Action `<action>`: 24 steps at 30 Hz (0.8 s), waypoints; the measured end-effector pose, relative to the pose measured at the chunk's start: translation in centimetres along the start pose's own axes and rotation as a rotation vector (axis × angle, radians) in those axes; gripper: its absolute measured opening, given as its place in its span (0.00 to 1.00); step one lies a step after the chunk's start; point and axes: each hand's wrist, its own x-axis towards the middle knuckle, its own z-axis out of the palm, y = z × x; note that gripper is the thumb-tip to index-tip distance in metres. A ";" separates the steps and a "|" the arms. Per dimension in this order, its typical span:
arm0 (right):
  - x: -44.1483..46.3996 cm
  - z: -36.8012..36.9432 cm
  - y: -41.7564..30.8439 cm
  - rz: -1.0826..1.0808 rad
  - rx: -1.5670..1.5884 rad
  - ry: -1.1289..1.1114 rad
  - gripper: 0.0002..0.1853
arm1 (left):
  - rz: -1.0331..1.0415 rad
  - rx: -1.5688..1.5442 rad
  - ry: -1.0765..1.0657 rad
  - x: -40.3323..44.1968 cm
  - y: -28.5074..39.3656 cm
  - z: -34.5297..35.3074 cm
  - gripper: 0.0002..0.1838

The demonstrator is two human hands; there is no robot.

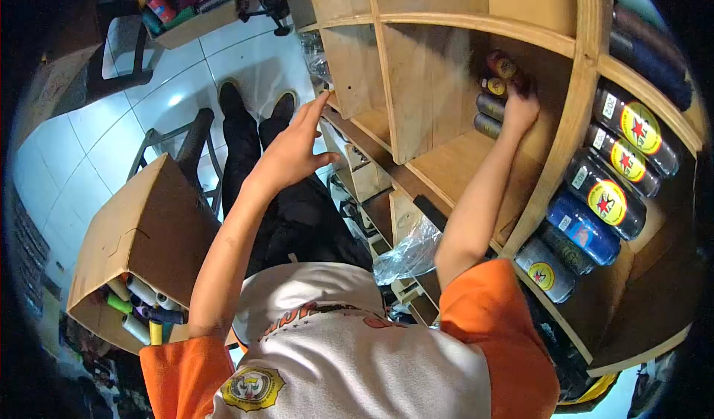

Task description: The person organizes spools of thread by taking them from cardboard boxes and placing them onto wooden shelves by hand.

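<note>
My right hand (522,108) reaches into a compartment of the wooden shelf (461,159), with its fingers round a dark red spool (503,66). Beside that spool sits another with a yellow label (493,86), and two dark spools (489,115) lie next to them against the compartment's side. My left hand (297,151) is in the air over my legs, near the shelf's edge, its fingers apart and nothing in it.
Several wrapped thread spools (608,200) fill the compartment at the right. A cardboard box (126,233) with spools stands at the left, near a dark metal frame (195,140). Another box (195,28) holds spools at the top left. Clear plastic (410,252) hangs by the shelf.
</note>
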 end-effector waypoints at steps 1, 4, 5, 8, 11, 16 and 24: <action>2.1 1.0 2.4 -0.077 -0.188 0.007 0.24 | -0.030 -0.008 -0.022 -0.2 0.1 0.0 0.52; 5.8 3.7 6.9 -0.263 -0.474 0.021 0.21 | -0.083 -0.024 -0.043 -1.0 0.2 -0.2 0.51; 6.5 4.2 7.7 -0.314 -0.539 0.031 0.20 | -0.094 -0.022 -0.042 -1.1 0.1 -0.4 0.51; 7.0 5.1 8.7 -0.405 -0.555 0.075 0.19 | -0.049 0.014 0.014 -1.5 -1.5 -0.1 0.50; 6.9 4.9 8.7 -0.408 -0.547 0.073 0.17 | -0.105 -0.008 -0.009 -1.6 -1.4 -0.7 0.49; 5.9 4.9 5.2 -0.111 -0.706 -0.200 0.29 | -0.108 -0.030 0.026 -1.7 -1.1 -1.6 0.48; 4.3 4.4 1.6 -0.301 -0.582 0.123 0.24 | -0.125 -0.056 0.085 -2.0 0.6 -3.7 0.45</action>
